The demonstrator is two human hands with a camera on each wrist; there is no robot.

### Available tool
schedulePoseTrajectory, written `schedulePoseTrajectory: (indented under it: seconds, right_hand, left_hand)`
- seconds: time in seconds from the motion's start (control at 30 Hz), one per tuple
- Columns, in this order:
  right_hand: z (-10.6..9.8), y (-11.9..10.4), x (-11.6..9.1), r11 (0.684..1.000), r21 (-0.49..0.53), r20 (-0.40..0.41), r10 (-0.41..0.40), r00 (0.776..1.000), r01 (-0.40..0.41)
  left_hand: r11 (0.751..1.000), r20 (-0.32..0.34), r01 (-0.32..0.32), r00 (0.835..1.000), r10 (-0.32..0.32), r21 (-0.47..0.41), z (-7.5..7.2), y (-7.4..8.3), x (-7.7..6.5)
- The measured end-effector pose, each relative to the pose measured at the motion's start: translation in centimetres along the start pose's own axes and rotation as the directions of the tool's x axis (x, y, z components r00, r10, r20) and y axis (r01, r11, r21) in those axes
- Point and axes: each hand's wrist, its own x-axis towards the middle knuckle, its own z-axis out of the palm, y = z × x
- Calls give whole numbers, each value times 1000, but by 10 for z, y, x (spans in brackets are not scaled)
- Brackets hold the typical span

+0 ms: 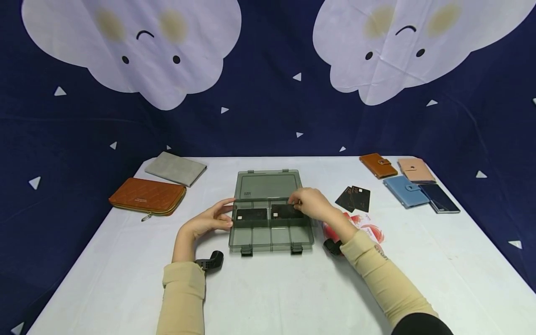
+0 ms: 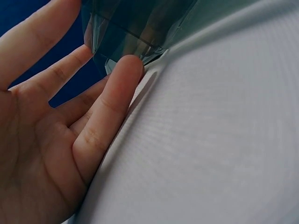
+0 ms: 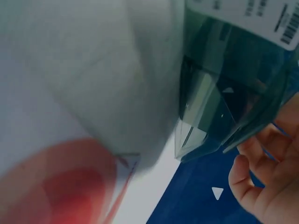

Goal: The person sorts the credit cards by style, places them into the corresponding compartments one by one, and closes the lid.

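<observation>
A translucent grey-green plastic box with dividers lies with its lid folded back. One black card with a chip sits in the upper left compartment. Another black card is at the upper right compartment, and my right hand pinches its right end with curled fingers. My left hand touches the box's left side; in the left wrist view its fingers are extended against the clear wall. Seen from the right wrist, the right hand is beside the box's side wall.
Two dark cards and red-and-white cards lie right of the box. Farther right are brown, pink and blue card holders and a dark phone-like slab. An orange wallet and grey wallet lie left.
</observation>
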Motion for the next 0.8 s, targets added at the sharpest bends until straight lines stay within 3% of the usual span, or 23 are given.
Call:
schedulePoseTrajectory:
  seconds: [0.17, 0.37, 0.47, 0.6, 0.7, 0.8]
  right_hand:
    - [0, -5, -3, 980, -193, 35, -35, 999, 41]
    - [0, -9, -5, 964, -263, 59, -36, 998, 50]
    - [-1, -7, -6, 976, -208, 42, -53, 998, 61]
    - [-5, 5, -10, 999, 2, -41, -45, 998, 45]
    - [-10, 18, -17, 990, 142, -94, 34, 995, -21]
    - [-17, 32, -26, 976, 140, -107, 183, 977, -167]
  left_hand:
    - [1000, 2, -4, 1000, 4, 2, 0, 1, 0]
    - [1000, -4, 4, 1000, -4, 6, 0, 1, 0]
    - [1000, -11, 6, 1000, -6, 8, 0, 1, -1]
    - [1000, -18, 9, 1000, -9, 8, 1, 1, -1]
    - [1000, -18, 11, 1000, -11, 7, 1, 1, 0]
    - [1000, -17, 12, 1000, -12, 2, 1, 1, 0]
